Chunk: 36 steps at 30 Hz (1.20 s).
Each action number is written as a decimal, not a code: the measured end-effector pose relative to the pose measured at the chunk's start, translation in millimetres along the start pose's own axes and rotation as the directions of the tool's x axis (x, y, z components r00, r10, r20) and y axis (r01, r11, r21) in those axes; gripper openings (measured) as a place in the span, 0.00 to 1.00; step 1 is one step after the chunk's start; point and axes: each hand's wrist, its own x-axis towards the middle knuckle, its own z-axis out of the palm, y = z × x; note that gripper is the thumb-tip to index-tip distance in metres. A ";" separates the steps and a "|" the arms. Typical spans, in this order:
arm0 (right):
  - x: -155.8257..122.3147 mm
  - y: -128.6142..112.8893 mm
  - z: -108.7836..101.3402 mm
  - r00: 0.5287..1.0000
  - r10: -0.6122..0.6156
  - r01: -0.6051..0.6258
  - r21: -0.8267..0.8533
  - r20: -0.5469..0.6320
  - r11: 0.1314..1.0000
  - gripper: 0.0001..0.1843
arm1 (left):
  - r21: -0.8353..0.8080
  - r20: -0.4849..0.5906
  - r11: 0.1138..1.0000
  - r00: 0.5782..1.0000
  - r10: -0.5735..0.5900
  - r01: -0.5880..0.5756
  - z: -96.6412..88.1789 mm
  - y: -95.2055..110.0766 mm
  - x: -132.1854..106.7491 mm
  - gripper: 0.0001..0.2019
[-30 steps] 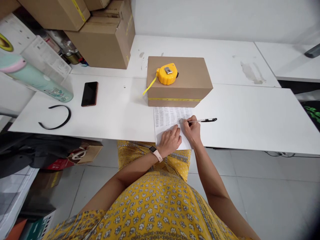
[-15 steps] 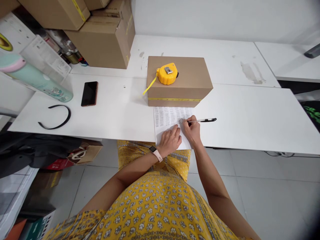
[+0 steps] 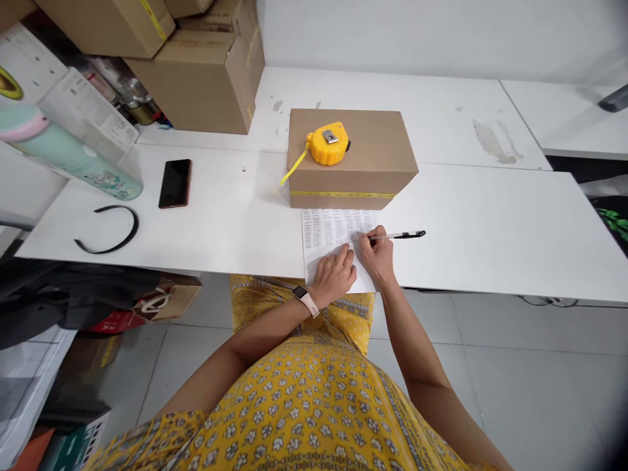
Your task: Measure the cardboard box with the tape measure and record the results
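A sheet of paper (image 3: 318, 258) with columns of small handwriting lies at the table's front edge. My right hand (image 3: 377, 257) is closed round a pen (image 3: 405, 235), whose tip meets the paper near the lower rows of writing. Flat on the sheet beside it rests my left hand (image 3: 334, 273), fingers stretched out and holding nothing. Just beyond the paper stands a closed cardboard box (image 3: 373, 144) with yellow tape along its front. On that box sits a yellow tape measure (image 3: 328, 145), its strap hanging toward the left.
Left on the white table (image 3: 245, 229) are a phone (image 3: 175, 184), a black headband (image 3: 128, 235) and a mint-green bottle (image 3: 83, 160). Stacked cardboard boxes (image 3: 196, 85) fill the back left corner. A paper bag (image 3: 174, 297) stands below the table.
Both hands keep nearly the same place, the right still holding the pen on the paper. The whole view has shifted very slightly.
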 end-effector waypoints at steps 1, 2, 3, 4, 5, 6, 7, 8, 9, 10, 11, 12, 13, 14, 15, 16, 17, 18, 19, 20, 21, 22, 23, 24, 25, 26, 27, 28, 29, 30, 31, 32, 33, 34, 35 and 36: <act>-0.1 -0.2 -0.1 1.000 0.002 -0.002 -0.002 0.002 1.000 0.11 | 0.000 0.002 1.000 1.000 0.001 -0.001 -0.1 0.1 0.0 0.21; -0.1 -0.4 -0.3 1.000 0.003 -0.003 -0.005 0.002 1.000 0.11 | 0.001 0.003 1.000 1.000 0.003 -0.003 -0.1 0.1 -0.1 0.21; 0.0 -0.5 -0.5 1.000 0.004 -0.004 -0.010 0.000 1.000 0.11 | 0.002 0.002 1.000 1.000 0.004 -0.004 -0.1 0.1 -0.3 0.21; 0.1 -0.5 -0.9 1.000 0.004 -0.004 -0.016 -0.004 1.000 0.10 | 0.004 0.000 1.000 1.000 0.004 -0.004 -0.1 0.1 -0.5 0.21; 0.3 -0.4 -1.2 1.000 0.003 -0.003 -0.021 -0.007 1.000 0.10 | 0.004 -0.005 1.000 1.000 0.003 -0.003 0.0 0.0 -0.7 0.21; 0.4 -0.3 -1.5 1.000 0.002 -0.002 -0.022 -0.011 1.000 0.10 | 0.005 -0.009 1.000 1.000 0.003 -0.003 0.1 -0.1 -0.9 0.21; 0.3 -0.2 -1.5 1.000 0.002 -0.003 -0.021 -0.013 1.000 0.10 | 0.004 -0.012 1.000 1.000 0.004 -0.004 0.1 -0.3 -0.9 0.21; 0.0 -0.1 -1.2 1.000 0.004 -0.004 -0.020 -0.013 1.000 0.10 | 0.003 -0.014 1.000 1.000 0.004 -0.004 0.1 -0.4 -0.8 0.21; -0.5 0.0 -0.5 1.000 0.007 -0.007 -0.019 -0.013 1.000 0.10 | 0.002 -0.013 1.000 1.000 0.004 -0.004 0.0 -0.5 -0.6 0.21; -1.1 0.2 0.4 1.000 0.010 -0.011 -0.020 -0.014 1.000 0.10 | 0.000 -0.011 1.000 1.000 0.003 -0.003 -0.2 -0.5 -0.3 0.21; -1.8 0.6 1.3 1.000 0.014 -0.014 -0.020 -0.025 1.000 0.11 | -0.003 -0.008 1.000 1.000 0.003 -0.003 -0.5 -0.4 0.0 0.21; -2.2 1.5 1.9 0.999 0.016 -0.017 -0.018 -0.048 1.000 0.11 | -0.009 -0.004 1.000 1.000 0.002 -0.002 -0.8 -0.2 0.3 0.21; -2.1 2.9 1.5 0.996 0.016 -0.017 -0.013 -0.084 1.000 0.11 | -0.017 0.001 1.000 1.000 0.001 -0.001 -1.0 0.1 0.4 0.21; -1.2 5.1 -0.4 0.991 0.014 -0.015 -0.007 -0.130 1.000 0.12 | -0.030 0.006 1.000 1.000 -0.001 0.001 -1.2 0.2 0.5 0.21; 0.9 8.4 -4.4 0.983 0.005 -0.006 -0.004 -0.181 1.000 0.12 | -0.048 0.012 0.999 1.000 -0.003 0.003 -1.3 0.0 0.3 0.21; 4.4 12.9 -11.1 0.974 -0.012 0.009 -0.014 -0.227 1.000 0.12 | -0.072 0.017 0.997 1.000 -0.005 0.007 -1.5 -0.6 0.1 0.21; 9.1 18.8 -20.8 0.964 -0.040 0.029 -0.044 -0.261 0.999 0.11 | -0.104 0.024 0.994 1.000 -0.007 0.009 -2.1 -2.1 -0.1 0.21; 14.9 26.0 -33.2 0.956 -0.081 0.055 -0.098 -0.282 0.994 0.11 | -0.144 0.030 0.989 1.000 -0.007 0.011 -3.5 -4.6 -0.1 0.20; 21.4 34.4 -48.1 0.950 -0.132 0.084 -0.175 -0.284 0.981 0.10 | -0.191 0.033 0.982 0.999 -0.005 0.011 -6.1 -8.2 0.5 0.19; 28.1 43.8 -64.5 0.943 -0.190 0.113 -0.274 -0.273 0.955 0.09 | -0.240 0.024 0.971 1.000 -0.003 0.009 -10.7 -13.1 1.9 0.18; 34.6 53.7 -81.5 0.936 -0.250 0.141 -0.388 -0.247 0.911 0.08 | -0.287 -0.007 0.958 1.000 0.000 -0.002 -17.7 -19.0 4.5 0.17; 40.4 63.6 -97.9 0.931 -0.293 0.156 -0.490 -0.216 0.858 0.09 | -0.326 -0.070 0.945 0.998 -0.004 -0.019 -27.4 -25.9 8.6 0.16; 45.2 73.0 -112.4 0.939 -0.303 0.160 -0.571 -0.163 0.805 0.11 | -0.352 -0.160 0.935 0.987 -0.014 -0.044 -39.9 -33.5 14.4 0.15; 48.9 81.5 -124.3 0.950 -0.288 0.147 -0.634 -0.124 0.759 0.13 | -0.359 -0.276 0.930 0.961 -0.025 -0.079 -54.9 -41.4 21.9 0.14; 51.4 88.8 -133.0 0.959 -0.263 0.128 -0.677 -0.100 0.724 0.16 | -0.347 -0.403 0.932 0.914 -0.045 -0.107 -71.6 -49.5 31.1 0.14; 52.9 94.6 -138.3 0.967 -0.239 0.109 -0.705 -0.088 0.701 0.18 | -0.321 -0.504 0.939 0.862 -0.055 -0.127 -89.1 -57.5 41.9 0.15; 53.6 99.0 -140.7 0.971 -0.223 0.090 -0.720 -0.092 0.688 0.21 | -0.287 -0.577 0.948 0.815 -0.057 -0.137 -106.3 -65.3 53.9 0.15; 53.5 102.2 -140.7 0.970 -0.219 0.075 -0.726 -0.106 0.684 0.23 | -0.265 -0.618 0.955 0.784 -0.059 -0.137 -122.1 -72.8 66.9 0.17; 52.9 104.5 -139.2 0.967 -0.224 0.066 -0.725 -0.124 0.685 0.25 | -0.257 -0.639 0.958 0.766 -0.070 -0.127 -135.5 -80.1 80.5 0.18; 52.1 106.1 -136.8 0.961 -0.234 0.060 -0.720 -0.145 0.692 0.27 | -0.257 -0.643 0.959 0.762 -0.078 -0.119 -145.9 -86.9 94.4 0.21; 51.2 107.3 -134.3 0.956 -0.244 0.056 -0.711 -0.165 0.701 0.29 | -0.264 -0.630 0.958 0.772 -0.082 -0.114 -153.1 -93.3 108.1 0.23; 50.6 108.4 -132.2 0.950 -0.252 0.053 -0.702 -0.184 0.711 0.30 | -0.280 -0.607 0.954 0.790 -0.088 -0.109 -157.1 -99.1 121.1 0.26; 50.3 109.6 -130.7 0.946 -0.256 0.051 -0.693 -0.196 0.719 0.30 | -0.302 -0.568 0.948 0.818 -0.093 -0.102 -158.5 -104.1 133.1 0.28; 50.3 110.9 -130.1 0.945 -0.257 0.050 -0.686 -0.204 0.726 0.30 | -0.328 -0.511 0.941 0.854 -0.097 -0.090 -158.0 -108.0 143.5 0.29; 50.6 112.2 -130.2 0.945 -0.255 0.048 -0.681 -0.207 0.730 0.29 | -0.352 -0.446 0.933 0.889 -0.102 -0.069 -156.3 -110.7 151.9 0.30; 51.1 113.3 -130.8 0.945 -0.250 0.044 -0.677 -0.209 0.735 0.27 | -0.372 -0.383 0.927 0.917 -0.112 -0.042 -154.1 -112.2 158.2 0.30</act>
